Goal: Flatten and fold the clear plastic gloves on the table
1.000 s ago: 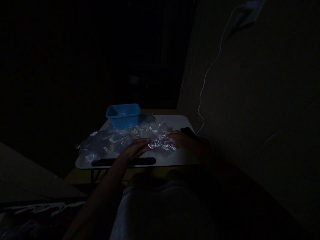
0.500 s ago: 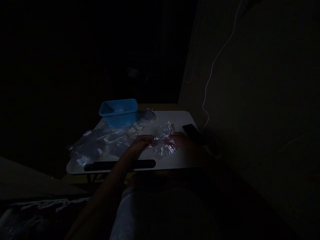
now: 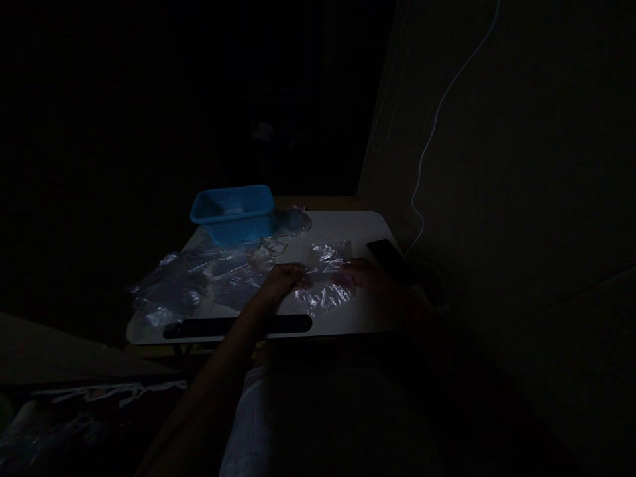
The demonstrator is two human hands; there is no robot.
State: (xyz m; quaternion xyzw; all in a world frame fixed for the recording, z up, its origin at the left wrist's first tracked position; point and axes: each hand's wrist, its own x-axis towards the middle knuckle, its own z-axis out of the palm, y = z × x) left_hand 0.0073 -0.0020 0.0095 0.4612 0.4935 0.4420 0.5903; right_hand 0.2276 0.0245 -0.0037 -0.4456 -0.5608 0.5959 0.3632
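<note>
A clear, shiny plastic bag [image 3: 325, 297] is stretched between my two hands above the front middle of the white table [image 3: 342, 228]. My left hand [image 3: 284, 281] pinches its left side, fingers closed. On the other side, my right hand [image 3: 365, 273] grips the plastic with thumb and fingers pressed together. The scene is very dark, so fingertips and the bag's edges are hard to make out. Left of my hands lies a heap of crumpled clear plastic [image 3: 173, 288], with a small piece with pale yellowish edges [image 3: 273, 248] on its right part.
A blue plastic basin [image 3: 233, 228] stands at the table's back left, with something pale inside. A dark phone [image 3: 387, 258] lies at the right edge. Along the front edge runs a black strip [image 3: 285, 324]. A white cable [image 3: 427, 142] hangs along the right wall.
The bag between my hands has spread wider and its creases have shifted. My hands have moved slightly apart, both still on the plastic. The camera view has shifted a little.
</note>
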